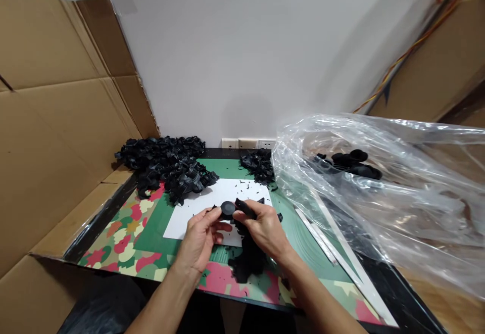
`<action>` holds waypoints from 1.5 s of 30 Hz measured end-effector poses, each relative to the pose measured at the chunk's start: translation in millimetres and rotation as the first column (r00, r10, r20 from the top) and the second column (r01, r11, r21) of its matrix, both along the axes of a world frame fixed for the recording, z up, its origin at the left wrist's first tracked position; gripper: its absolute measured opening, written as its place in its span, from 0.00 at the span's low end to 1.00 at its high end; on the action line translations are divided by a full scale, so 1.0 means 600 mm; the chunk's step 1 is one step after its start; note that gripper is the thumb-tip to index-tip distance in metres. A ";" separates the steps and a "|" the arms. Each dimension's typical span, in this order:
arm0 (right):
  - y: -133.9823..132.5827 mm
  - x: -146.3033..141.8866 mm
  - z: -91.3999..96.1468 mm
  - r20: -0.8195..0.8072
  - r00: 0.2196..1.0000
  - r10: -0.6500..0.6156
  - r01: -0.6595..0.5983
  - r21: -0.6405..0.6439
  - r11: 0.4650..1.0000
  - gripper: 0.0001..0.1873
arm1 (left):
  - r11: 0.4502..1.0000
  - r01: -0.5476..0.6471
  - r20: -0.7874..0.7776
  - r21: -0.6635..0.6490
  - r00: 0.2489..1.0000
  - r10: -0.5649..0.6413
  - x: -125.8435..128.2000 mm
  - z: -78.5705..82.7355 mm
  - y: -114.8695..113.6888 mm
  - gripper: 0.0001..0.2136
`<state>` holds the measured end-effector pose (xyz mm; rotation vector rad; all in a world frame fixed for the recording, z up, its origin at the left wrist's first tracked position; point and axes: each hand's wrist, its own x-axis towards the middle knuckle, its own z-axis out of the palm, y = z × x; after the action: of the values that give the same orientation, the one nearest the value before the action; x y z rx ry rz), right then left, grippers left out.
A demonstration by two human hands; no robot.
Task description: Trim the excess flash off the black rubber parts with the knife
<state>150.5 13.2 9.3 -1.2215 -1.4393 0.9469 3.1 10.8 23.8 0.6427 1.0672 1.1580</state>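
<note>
My left hand (200, 237) and my right hand (262, 229) meet over a white sheet (189, 218) on the table. Between their fingertips they pinch a small round black rubber part (228, 208). The right hand's fingers also close over a black tool or piece (245, 207) beside it; I cannot make out which. Under the right wrist lies a loose heap of black scraps (246, 263). Small black trimmings are scattered over the white sheet.
A large pile of black ribbed rubber parts (166, 164) lies at the back left, a smaller one (259, 164) at the back centre. A clear plastic bag (379, 192) holding black round parts fills the right. Cardboard walls (56, 122) stand left. The table has a camouflage mat (121, 233).
</note>
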 end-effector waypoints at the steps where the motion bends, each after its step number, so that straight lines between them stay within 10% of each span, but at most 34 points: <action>1: 0.001 0.003 0.003 -0.002 1.000 0.022 -0.022 -0.008 1.000 0.07 | 0.999 -0.027 -0.068 0.038 0.997 0.030 -0.005 0.002 0.002 0.19; 6: 0.002 0.007 0.019 0.101 0.986 0.134 -0.136 0.009 0.991 0.06 | 0.975 0.169 -0.331 0.141 0.937 -0.114 -0.013 0.015 0.017 0.18; 11: 0.007 0.004 0.008 0.056 0.988 0.146 -0.146 0.001 0.989 0.06 | 0.953 0.295 -0.279 0.070 0.923 -0.265 -0.011 0.006 0.015 0.20; 21: 0.005 -0.029 0.015 0.475 0.857 -0.200 0.094 0.238 0.967 0.08 | 0.959 0.179 -0.287 0.218 0.951 -0.113 -0.005 0.010 0.009 0.16; 28: 0.087 0.033 0.016 0.487 0.814 -0.316 0.312 0.092 0.946 0.09 | 0.954 0.245 -0.229 0.174 0.952 -0.203 -0.004 -0.004 -0.042 0.13; 45: 0.007 0.012 0.029 0.110 0.982 0.151 -0.174 0.250 0.952 0.07 | 0.960 0.059 -0.157 0.274 0.988 -0.016 -0.020 -0.008 -0.018 0.14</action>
<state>157.7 17.7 26.7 -0.9739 -1.6983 0.7902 -9.0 0.0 18.7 0.9825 1.0235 1.2523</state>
